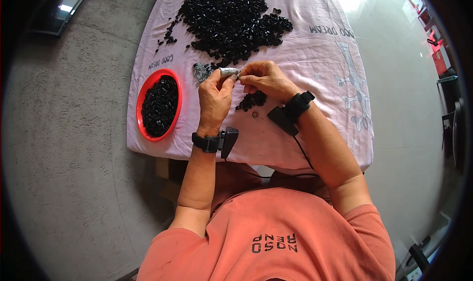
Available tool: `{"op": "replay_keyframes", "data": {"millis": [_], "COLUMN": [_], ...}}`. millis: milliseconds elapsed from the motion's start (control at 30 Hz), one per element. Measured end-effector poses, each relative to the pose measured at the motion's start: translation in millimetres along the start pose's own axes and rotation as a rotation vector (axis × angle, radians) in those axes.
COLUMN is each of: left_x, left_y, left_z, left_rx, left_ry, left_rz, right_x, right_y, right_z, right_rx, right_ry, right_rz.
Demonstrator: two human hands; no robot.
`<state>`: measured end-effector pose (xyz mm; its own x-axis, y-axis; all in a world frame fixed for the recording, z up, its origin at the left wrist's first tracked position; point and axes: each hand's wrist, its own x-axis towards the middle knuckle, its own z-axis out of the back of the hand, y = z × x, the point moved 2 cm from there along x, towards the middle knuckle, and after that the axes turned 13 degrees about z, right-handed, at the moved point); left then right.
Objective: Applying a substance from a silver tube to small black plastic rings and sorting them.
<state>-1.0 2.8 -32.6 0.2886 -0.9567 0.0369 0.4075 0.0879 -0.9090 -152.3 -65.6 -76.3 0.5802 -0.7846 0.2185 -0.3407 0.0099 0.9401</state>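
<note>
My left hand [215, 98] is closed, with thumb and fingers pinching a short silvery-grey cylinder [228, 71]. Close against its right end, my right hand [270, 81] pinches with thumb and forefinger; a tiny dark bit shows at the fingertips, too small to name. A loose tangle of thin silvery strands [201, 72] lies just left of my left fingers. Below my right hand rests a small heap of black pieces [252, 100], with a small dark ring [254, 115] beside it on the cloth.
A large pile of small shiny black pieces [229, 22] covers the far part of the table. At the left edge stands a red oval basin [139, 116] filled with similar pieces. A pink printed cloth [315, 59] covers the table. A dark cable [301, 150] runs from my right wrist device.
</note>
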Motion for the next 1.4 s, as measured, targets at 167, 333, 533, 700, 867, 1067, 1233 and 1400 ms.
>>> {"op": "replay_keyframes", "data": {"millis": [167,333,533,700,867,1067,1233,1400], "left_x": [1.0,2.7,2.8,4.5,6.5,6.6,9.2,8.3], "left_y": [1.3,1.8,-0.7,0.9,-4.5,-10.8,-15.3,-19.3], "left_z": [-1.0,-0.8,0.6,1.7,4.4,3.7,0.6,-2.8], "left_rx": [0.008,0.017,0.019,0.013,0.073,0.085,0.196,0.350], "left_ry": [-0.004,-0.032,-0.032,-0.004,0.044,0.058,0.055,0.083], "left_rz": [0.004,0.000,0.012,0.024,0.025,0.021,-0.061,-0.183], "right_x": [0.5,-0.1,0.1,0.3,1.9,2.3,0.5,-0.4], "right_y": [-0.6,-1.6,-0.5,0.3,-0.8,1.7,3.1,3.5], "right_z": [-1.5,-2.4,-2.7,-2.9,-1.0,-1.0,-0.4,0.4], "right_rx": [0.107,0.130,0.144,0.121,0.125,0.148,0.177,0.157], "right_ry": [-0.022,-0.023,-0.027,-0.014,-0.007,-0.032,-0.116,-0.204], "right_rz": [0.007,-0.004,0.020,0.035,0.049,0.072,0.077,0.067]}}
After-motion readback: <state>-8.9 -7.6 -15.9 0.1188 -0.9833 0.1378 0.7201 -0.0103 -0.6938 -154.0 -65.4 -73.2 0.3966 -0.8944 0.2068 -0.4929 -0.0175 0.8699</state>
